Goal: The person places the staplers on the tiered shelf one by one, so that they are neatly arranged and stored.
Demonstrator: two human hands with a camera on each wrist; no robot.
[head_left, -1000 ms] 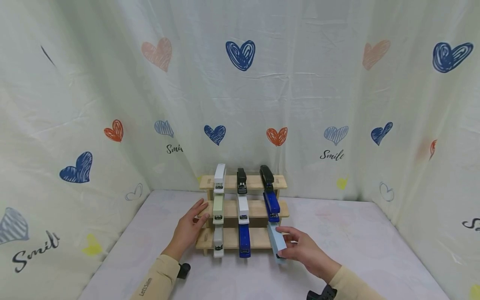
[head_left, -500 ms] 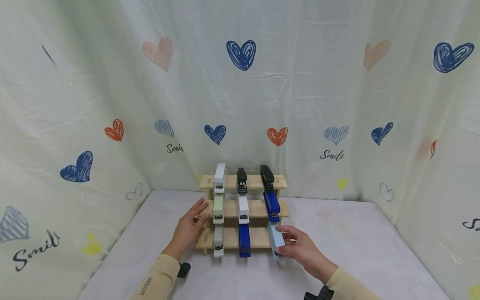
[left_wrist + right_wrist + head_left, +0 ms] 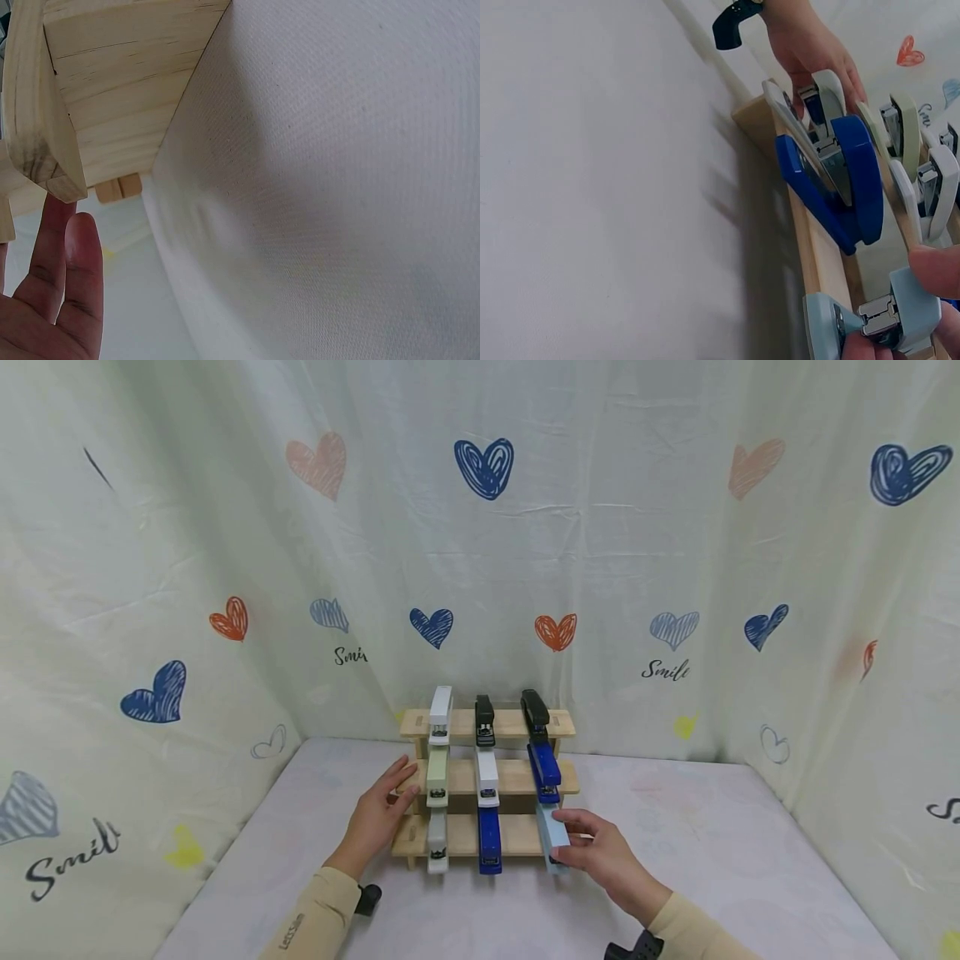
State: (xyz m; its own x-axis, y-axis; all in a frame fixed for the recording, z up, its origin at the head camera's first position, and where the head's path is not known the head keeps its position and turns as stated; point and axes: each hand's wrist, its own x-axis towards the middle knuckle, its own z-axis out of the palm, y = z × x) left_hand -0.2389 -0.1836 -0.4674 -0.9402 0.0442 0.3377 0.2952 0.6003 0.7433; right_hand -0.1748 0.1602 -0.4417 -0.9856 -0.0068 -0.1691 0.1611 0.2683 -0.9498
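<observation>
A three-tier wooden display rack carries several staplers in three columns. My right hand holds a light blue stapler between thumb and fingers, at the right end of the lowest shelf. In the right wrist view, thumb and fingers close around the front of that stapler, by its metal mouth. My left hand grips the left end of the middle shelf, thumb at its front edge and fingers above. Two fingers reach under the wood in the left wrist view.
Along the bottom shelf also lie a grey-white stapler and a blue one. Light green, white and blue staplers fill the middle shelf. A patterned curtain hangs behind the table.
My right hand has pushed the light blue stapler a little back onto the lowest shelf, so its front end overhangs less. My left hand keeps its place on the rack.
</observation>
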